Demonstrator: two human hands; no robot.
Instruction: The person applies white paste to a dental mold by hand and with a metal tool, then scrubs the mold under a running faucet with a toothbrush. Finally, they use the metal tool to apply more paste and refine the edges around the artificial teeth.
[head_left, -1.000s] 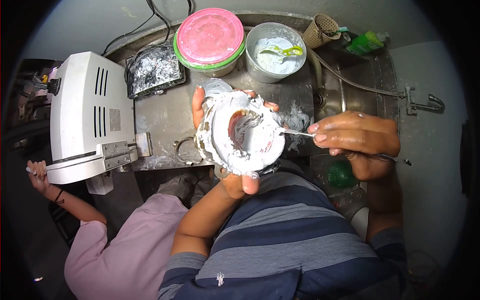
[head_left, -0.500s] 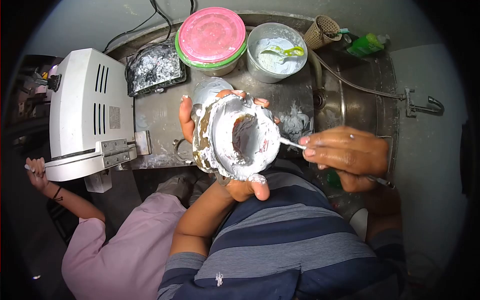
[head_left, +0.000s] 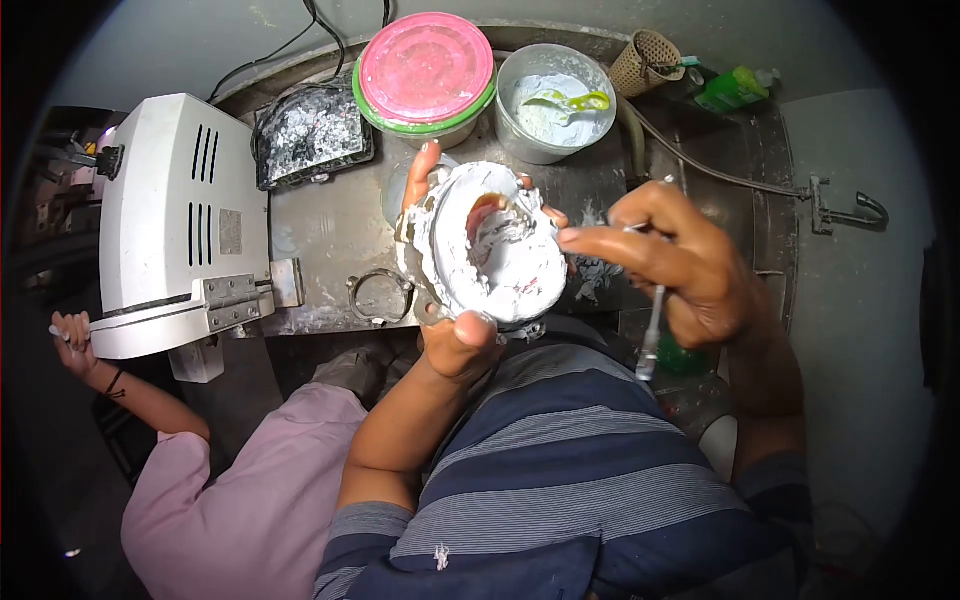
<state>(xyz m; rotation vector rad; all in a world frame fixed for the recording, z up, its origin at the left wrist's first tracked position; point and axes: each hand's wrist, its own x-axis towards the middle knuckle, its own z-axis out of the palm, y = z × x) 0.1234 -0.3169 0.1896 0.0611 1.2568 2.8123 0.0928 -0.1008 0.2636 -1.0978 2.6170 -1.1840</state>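
Note:
My left hand [head_left: 455, 330] grips a round bowl-like mould [head_left: 488, 245] smeared thickly with white plaster, its reddish inside partly showing. The thumb is at its near rim and the fingers wrap the far side. My right hand [head_left: 680, 255] sits just right of the mould, holding a thin metal spatula [head_left: 652, 330] tucked downward along the palm, while its index finger points at the mould's right rim.
On the steel counter [head_left: 320, 235] stand a pink-lidded tub [head_left: 425, 70], a metal bowl of white plaster with a green spoon [head_left: 555, 100], a dirty black tray [head_left: 310, 135] and a metal ring [head_left: 378, 297]. A white machine [head_left: 175, 225] is at left; another person in pink [head_left: 240, 490] stands below it. Sink and tap [head_left: 845, 210] at right.
My right hand pulled the spatula tip away from the mould, swung it downward into the palm and raised the index finger to the rim. The left hand tilted the mould slightly up and right.

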